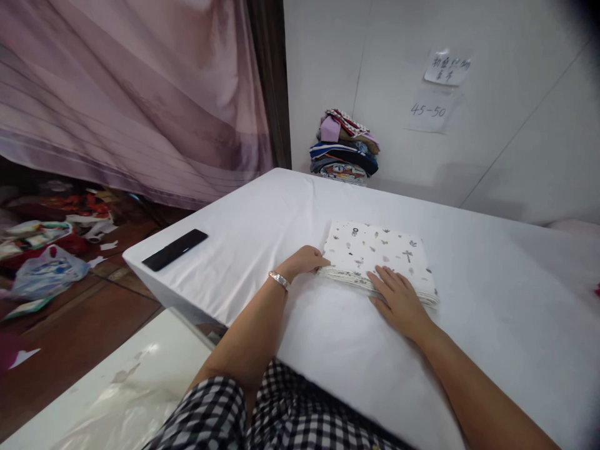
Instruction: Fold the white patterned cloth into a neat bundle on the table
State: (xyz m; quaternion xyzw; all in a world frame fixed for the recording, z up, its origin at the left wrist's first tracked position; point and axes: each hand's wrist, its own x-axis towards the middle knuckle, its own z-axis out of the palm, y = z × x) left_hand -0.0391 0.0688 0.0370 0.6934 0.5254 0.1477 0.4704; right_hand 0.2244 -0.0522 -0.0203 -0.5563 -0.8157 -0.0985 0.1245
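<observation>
A white folded cloth (382, 250) printed with small plants and animals lies in several layers on the table. At its near left corner, my left hand (304, 261) has its fingers closed on the edge, thumb and forefinger together; a silver bracelet circles that wrist. My right hand (398, 299) rests flat across the near edge of the cloth, fingers spread and touching the top layer. Part of the layered near edge is hidden under the right hand.
A white cloth covers the table (262, 219). Towards its left end lies a black phone (175, 249). Folded textiles (344, 150) are piled by the wall. At lower left stands a white surface (154, 369) with clear plastic; bags (49, 272) litter the floor.
</observation>
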